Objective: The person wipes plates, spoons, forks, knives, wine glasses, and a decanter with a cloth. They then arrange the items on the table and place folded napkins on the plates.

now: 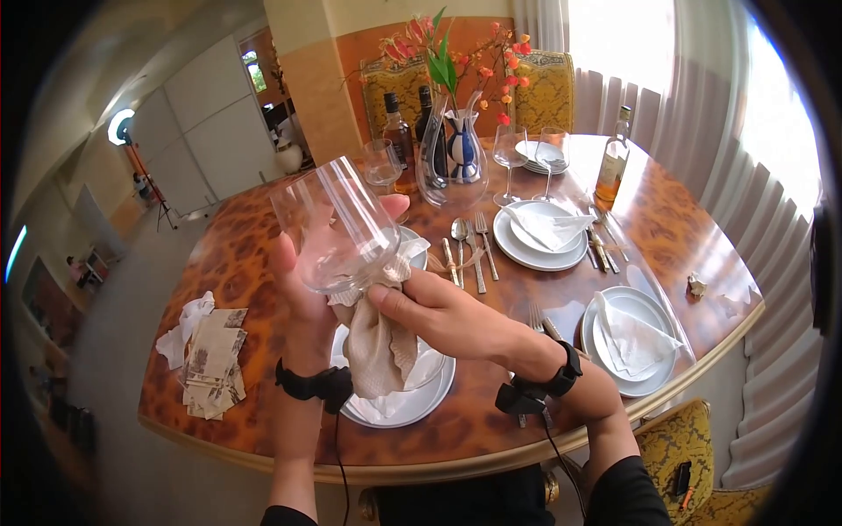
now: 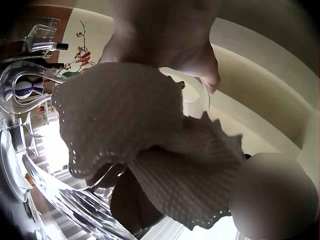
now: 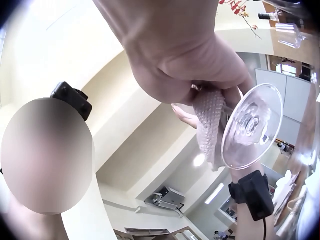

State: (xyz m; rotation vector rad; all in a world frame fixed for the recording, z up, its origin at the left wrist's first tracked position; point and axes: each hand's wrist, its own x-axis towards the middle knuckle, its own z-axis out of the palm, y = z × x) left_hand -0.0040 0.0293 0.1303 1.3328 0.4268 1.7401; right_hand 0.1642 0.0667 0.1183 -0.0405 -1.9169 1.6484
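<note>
A clear wine glass [image 1: 338, 230] is held tilted above the near place setting, its bowl toward the upper left. My left hand [image 1: 309, 302] cradles the bowl from behind, thumb on one side and fingers on the other. My right hand [image 1: 447, 311] pinches a beige textured cloth [image 1: 379, 342] with its thumb on top, against the lower part of the glass. The cloth hangs down over the plate [image 1: 430, 408] and covers most of the stem. In the right wrist view the round foot [image 3: 252, 127] shows beside the cloth. The left wrist view is largely filled by the cloth.
Place settings with plates [image 1: 631, 386], napkins and cutlery [image 1: 478, 254] stand on the wooden table [image 1: 281, 386]. Farther back are glasses [image 1: 509, 158], a decanter [image 1: 430, 180], a flower vase [image 1: 465, 153] and bottles [image 1: 612, 167]. Printed papers [image 1: 215, 364] lie at left.
</note>
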